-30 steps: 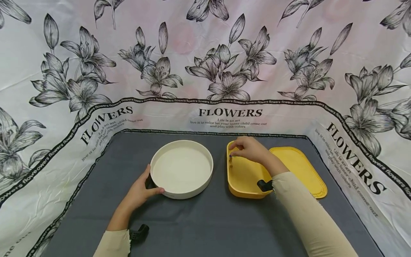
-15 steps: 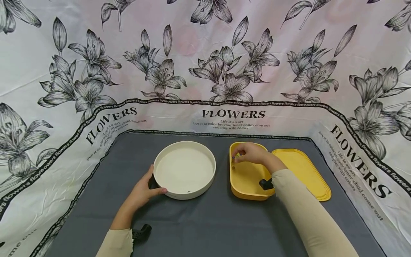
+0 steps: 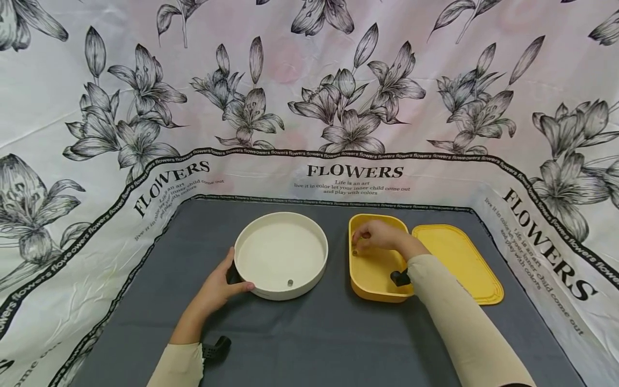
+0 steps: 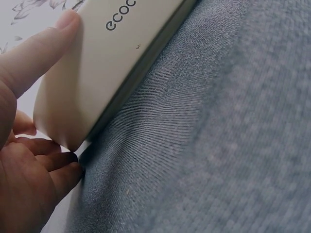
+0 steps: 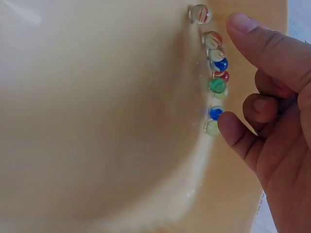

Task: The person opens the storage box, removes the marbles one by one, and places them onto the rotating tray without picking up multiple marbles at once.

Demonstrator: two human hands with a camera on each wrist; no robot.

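Observation:
My left hand (image 3: 215, 290) holds the left side of a round cream pan (image 3: 280, 252). Its thumb lies against the outer wall in the left wrist view, and bent fingers touch the lower edge. One small marble (image 3: 290, 282) sits inside the pan near its front wall. My right hand (image 3: 379, 236) reaches into a yellow box (image 3: 379, 290), at its left wall. Several marbles, among them a green one (image 5: 217, 86), line that wall in the right wrist view. The right thumb stands apart from the partly curled fingers, with no marble visible between them. One fingertip is beside a blue marble (image 5: 216, 113).
A yellow lid (image 3: 456, 263) lies flat on the grey cloth (image 3: 309, 344), just right of the box. Behind stands a white curtain (image 3: 271, 118) with a flower print. A strip of cloth separates the pan from the box.
A marble has come into sight in the pan and shifted slightly right along its front. My right hand has moved down and forward along the box's left side. My left hand stays on the pan.

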